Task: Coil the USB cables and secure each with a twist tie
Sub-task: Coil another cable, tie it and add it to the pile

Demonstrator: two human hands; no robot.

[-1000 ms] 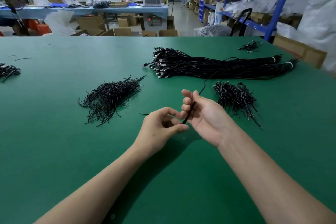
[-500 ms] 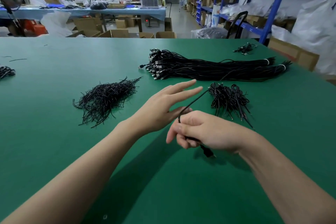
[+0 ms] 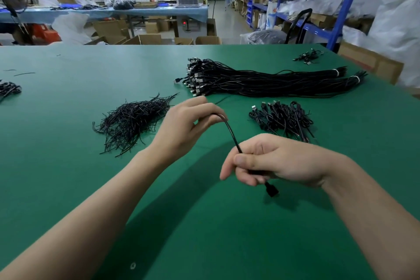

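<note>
The step in hand looks like the start of a coil: one cable [image 3: 231, 135] is out of the bundle [image 3: 261, 82] and held up off the table [image 3: 68, 166], nearer the person than the bundle. The right hand [image 3: 279, 161] clenches round the cable close to its end, with the plug [image 3: 271, 191] hanging just below the fist. The left hand [image 3: 186, 127], between the right hand and the bundle, has its fingertips curled onto the cable farther along. A short taut stretch runs between the two hands. Beyond the left hand the cable seems to trail back toward the bundle, though most of that run is hidden.

The next move probably calls for the left hand to bring its stretch round to the right hand and lay a first loop. The right hand would then need to trap each turn without letting the plug end slip. A tie would come after, from the loose ties [image 3: 134, 118] lying left of the bundle. The coiled cables [image 3: 281, 118], in front of the bundle, suggest where finished ones go.

Half a second ago the left hand was spread flat, its fingers stretched toward the bundle and holding nothing. Now those fingers have closed on the cable. The right hand's hold and the dangling plug are much as they were.
</note>
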